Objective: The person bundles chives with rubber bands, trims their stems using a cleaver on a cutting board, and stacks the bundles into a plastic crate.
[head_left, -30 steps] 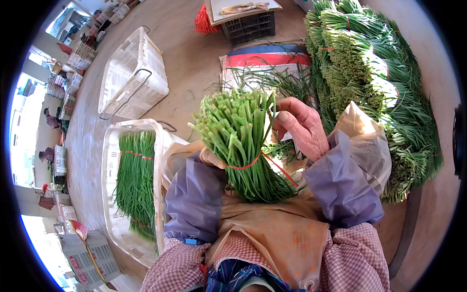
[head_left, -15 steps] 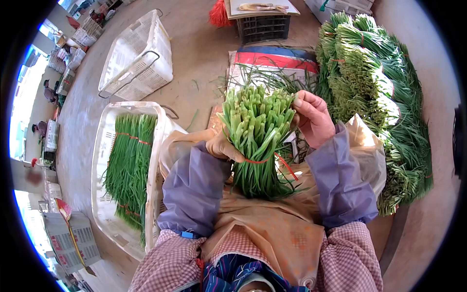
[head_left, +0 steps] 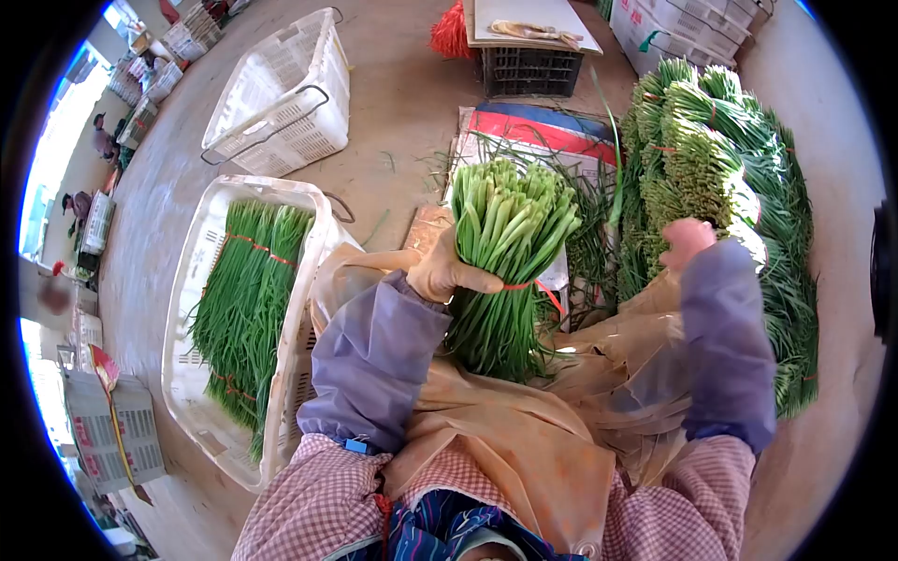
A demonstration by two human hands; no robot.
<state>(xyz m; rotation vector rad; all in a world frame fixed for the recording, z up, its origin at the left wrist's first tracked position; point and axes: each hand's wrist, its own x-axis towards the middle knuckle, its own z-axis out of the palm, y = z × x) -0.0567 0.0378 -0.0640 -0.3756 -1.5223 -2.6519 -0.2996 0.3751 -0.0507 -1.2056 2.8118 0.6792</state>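
My left hand [head_left: 447, 271], in a tan glove, is wrapped round a bundle of garlic chives [head_left: 516, 224]. The cut stem ends point up and away, and the leaves hang down over my apron [head_left: 505, 425]. A red tie [head_left: 520, 285] circles the bundle, with a loose tail on its right. My right hand [head_left: 689, 245] is off to the right of the bundle, apart from it and smeared by motion, so its fingers do not read clearly. Between the bundle and the pile, a long green leaf [head_left: 613, 140] stands out in the air, slightly blurred.
At left, a white crate [head_left: 178, 374] holds tied chive bundles. Another white crate [head_left: 281, 103] stands beyond it. Many bundles are piled [head_left: 702, 168] on the right. Loose leaves lie on a sack [head_left: 543, 138] ahead, before a black crate [head_left: 530, 73] topped by a board. People are far left.
My right hand has left the stem ends and swung right toward the pile. A long leaf now shows in the air. My left hand keeps its hold on the bundle.
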